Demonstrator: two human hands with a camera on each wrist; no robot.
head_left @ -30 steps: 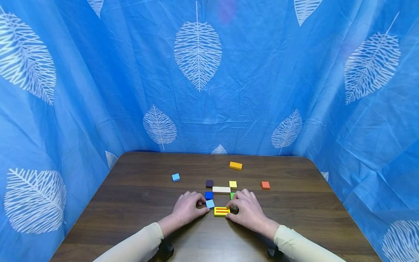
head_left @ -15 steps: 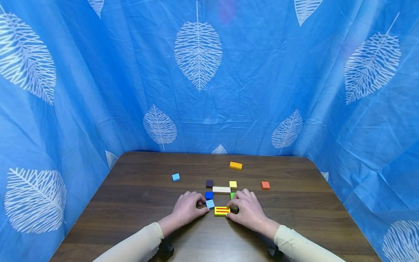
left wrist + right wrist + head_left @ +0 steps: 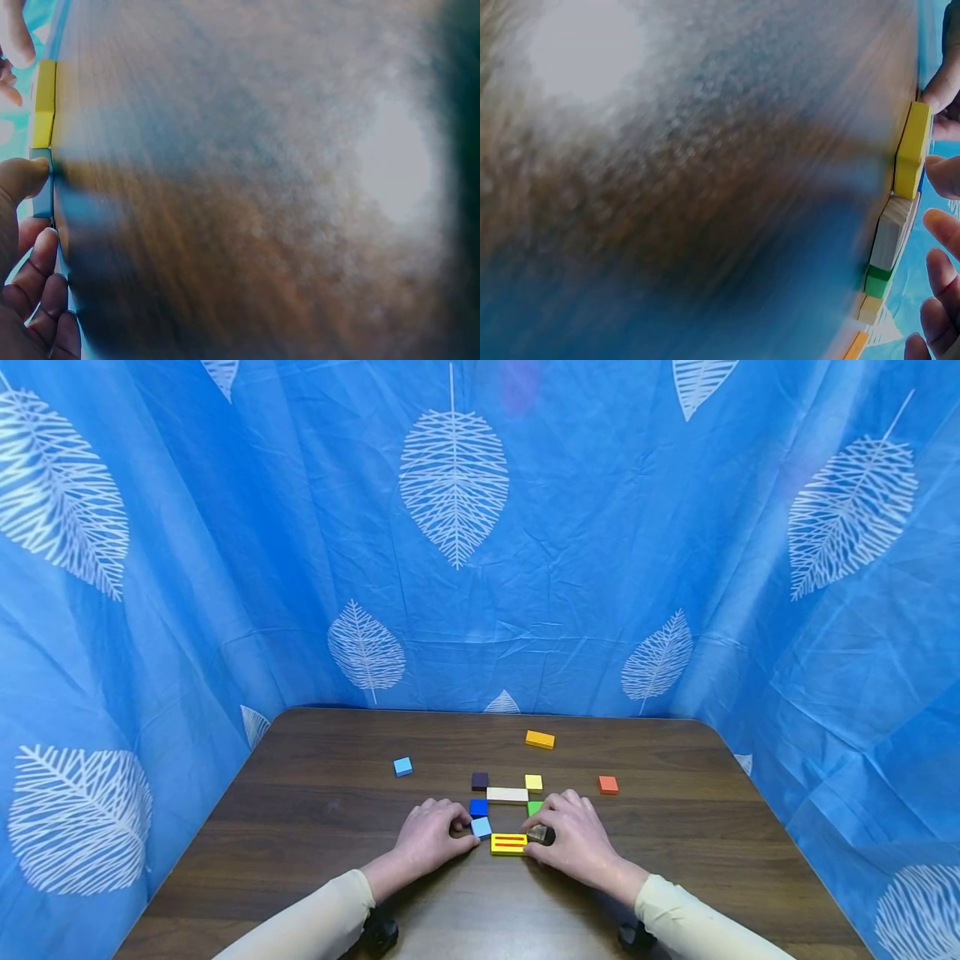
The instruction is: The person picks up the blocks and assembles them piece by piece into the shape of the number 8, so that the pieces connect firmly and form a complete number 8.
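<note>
The left grip (image 3: 430, 837) pinches a square light-blue block (image 3: 481, 827), the right grip (image 3: 576, 840) parted beside a striped yellow oblong (image 3: 508, 844), a grainy white bar (image 3: 507, 795) beyond.

dark wood-grain table (image 3: 337, 827). orange block (image 3: 540, 740) near its far edge, just right of centre. lone pale blue block (image 3: 402, 767) toward far left corner; red block (image 3: 608, 785) toward right edge. blue curtain (image 3: 570, 527) with white leaf prints (image 3: 453, 485) beyond far edge.

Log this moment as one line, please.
left hand: pinches nearer light-blue block | right hand: fingers parted beside striped yellow block | orange block: untouched | red block: untouched
</note>
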